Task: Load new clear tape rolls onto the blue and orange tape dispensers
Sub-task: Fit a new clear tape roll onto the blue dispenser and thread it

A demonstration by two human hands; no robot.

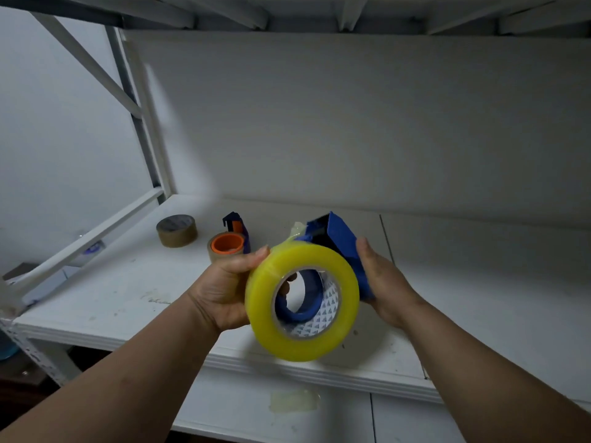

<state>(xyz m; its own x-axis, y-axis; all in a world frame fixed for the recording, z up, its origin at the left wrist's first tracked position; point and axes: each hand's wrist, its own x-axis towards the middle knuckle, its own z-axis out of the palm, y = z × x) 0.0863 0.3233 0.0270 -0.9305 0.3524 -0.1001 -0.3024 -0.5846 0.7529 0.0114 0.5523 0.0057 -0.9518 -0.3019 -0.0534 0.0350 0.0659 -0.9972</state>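
Note:
A yellowish clear tape roll (339, 276) is in the air above the shelf, its core sitting around the blue hub of the blue dispenser (340, 241). My left hand (224, 289) grips the roll's left side, with fingers reaching into the core. My right hand (380, 282) holds the blue dispenser's body from the right. A loose end of tape sticks up near the dispenser's cutter. The orange dispenser (231, 243) rests on the shelf behind my left hand, with a brownish roll around its orange hub.
A brown tape roll (177, 231) lies flat at the back left of the white shelf (96, 302). White metal uprights and a diagonal brace stand at the left. A strip of used tape (294, 401) is stuck on the lower shelf.

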